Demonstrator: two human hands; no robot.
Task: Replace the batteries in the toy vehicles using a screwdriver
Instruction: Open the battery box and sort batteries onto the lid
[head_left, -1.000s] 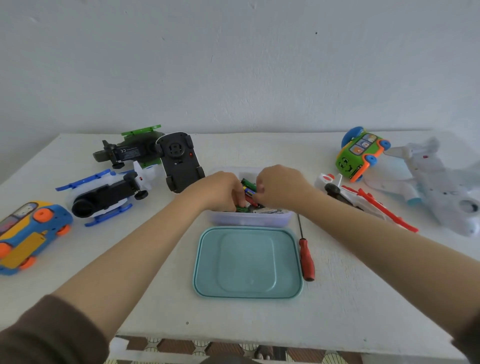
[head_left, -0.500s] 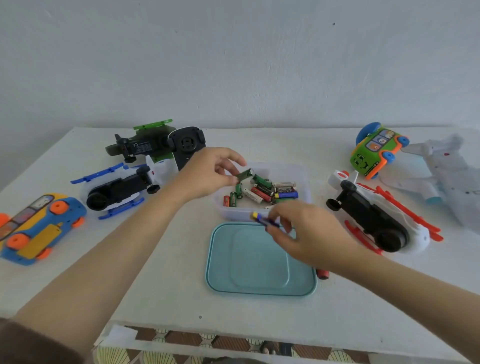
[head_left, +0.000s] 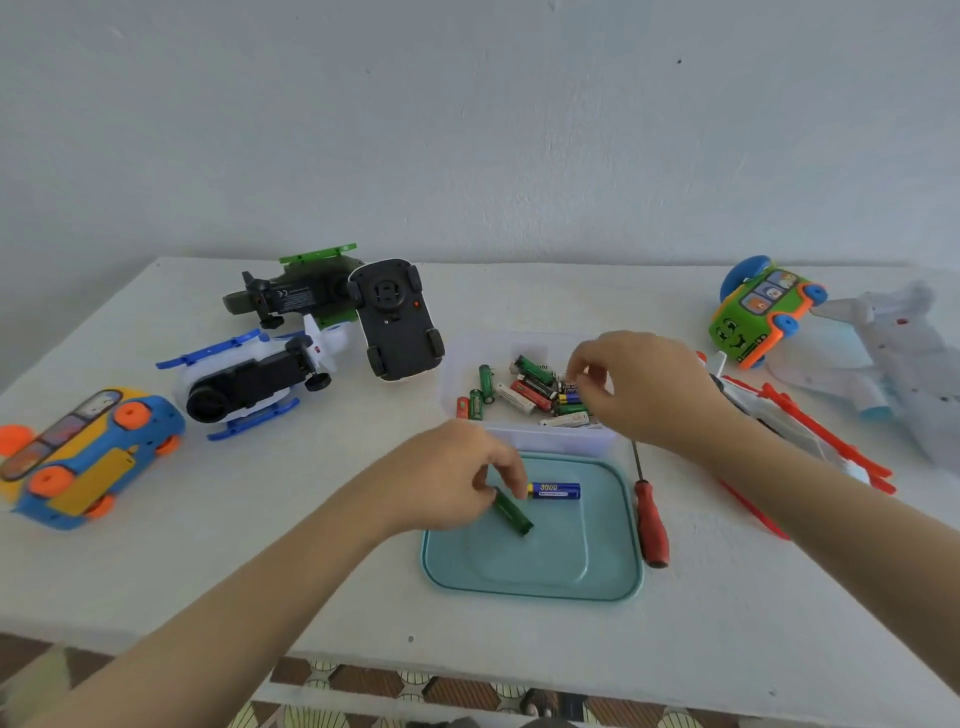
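Green battery (head_left: 511, 514) pinched by left hand (head_left: 457, 478) over lid (head_left: 519, 571); right hand (head_left: 644, 389) in box (head_left: 545, 439), grip unclear.

A white table (head_left: 182, 545) stands against a pale wall (head_left: 467, 130), above patterned tiles (head_left: 363, 683).

The right hand (head_left: 639, 389) covers some batteries (head_left: 524, 395) in the clear box (head_left: 467, 353); whether it pinches one cannot be told. Its forearm (head_left: 810, 483) hides much of the red-and-white helicopter (head_left: 789, 421). The left hand (head_left: 452, 473) conceals the upper end of the green battery (head_left: 514, 517). The white airplane (head_left: 893, 353) is blurred and cut off at the right edge.
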